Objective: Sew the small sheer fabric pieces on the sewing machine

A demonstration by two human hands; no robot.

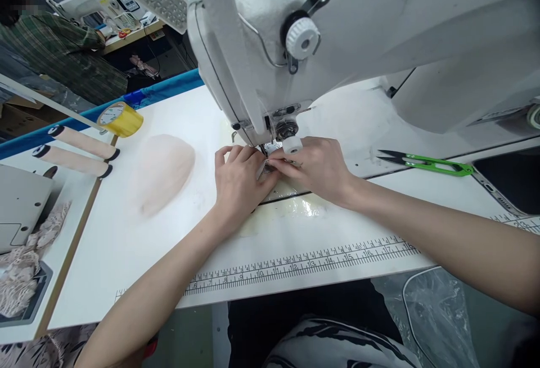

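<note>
A white sewing machine stands over the table, its needle area just above my fingertips. My left hand rests on the machine bed left of the needle, fingers bent and thumb pointing right, closed at the tips. From the right, my right hand comes in with thumb and forefinger pinched close to the presser foot. The fingertips of both hands nearly meet there. A small pale bit shows between them, too small and too covered to name. Left of my left hand lies a smooth, pale pink rounded piece.
Green thread snips and a dark phone lie at right. A yellow tape roll and two pale thread cones are at left. A printed ruler runs along the front edge. Another person sits at a machine behind.
</note>
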